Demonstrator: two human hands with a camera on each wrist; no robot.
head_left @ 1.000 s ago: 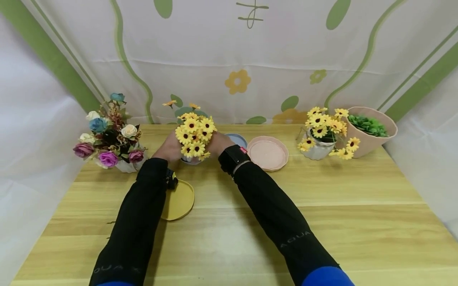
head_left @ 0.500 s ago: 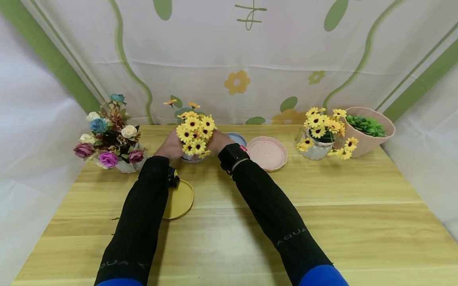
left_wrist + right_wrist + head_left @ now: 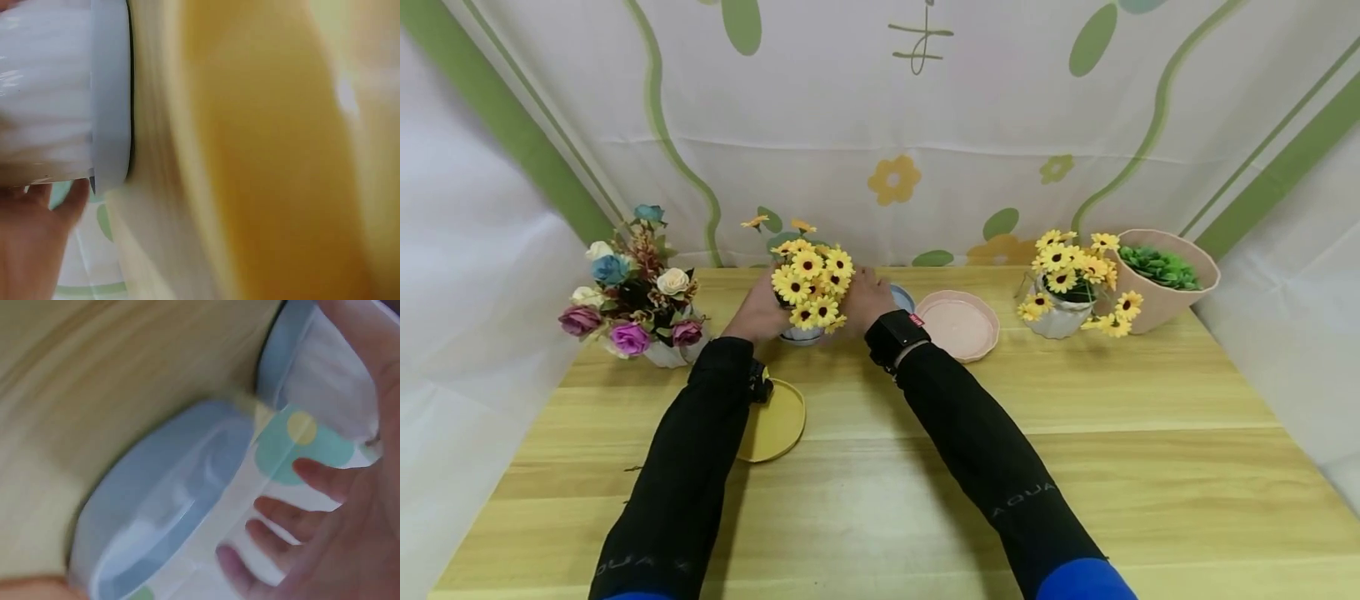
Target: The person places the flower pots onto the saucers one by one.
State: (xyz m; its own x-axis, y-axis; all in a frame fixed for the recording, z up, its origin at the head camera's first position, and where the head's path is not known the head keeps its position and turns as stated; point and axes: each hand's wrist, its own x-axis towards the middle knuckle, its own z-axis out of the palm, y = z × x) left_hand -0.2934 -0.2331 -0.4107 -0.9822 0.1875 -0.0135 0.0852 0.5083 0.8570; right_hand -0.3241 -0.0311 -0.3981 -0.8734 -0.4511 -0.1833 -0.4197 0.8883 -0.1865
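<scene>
A white flowerpot (image 3: 44,94) with yellow daisies (image 3: 812,285) stands upright on a blue-grey saucer (image 3: 111,94) toward the back of the table. My left hand (image 3: 756,310) holds the pot's side, its fingers curled around the wall in the left wrist view. On the other side, my right hand (image 3: 868,302) has its fingers spread and apart from the pot; its thumb lies in front of the pot in the right wrist view, and contact there is unclear. A second blue saucer (image 3: 169,494) lies just beyond the right fingers. The yellow plate (image 3: 775,423) is under the left wrist.
A pink scalloped plate (image 3: 958,327) lies right of the blue saucer. Further right stand another daisy pot (image 3: 1060,319) and a pink planter (image 3: 1161,308) with green leaves. A pot of mixed roses (image 3: 643,287) stands at the left. A printed cloth (image 3: 820,150) hangs behind the table.
My right hand has loosened from the daisy pot and its fingers have lifted away to the right. The left hand and pot stay nearly in place; the head view has tilted slightly.
</scene>
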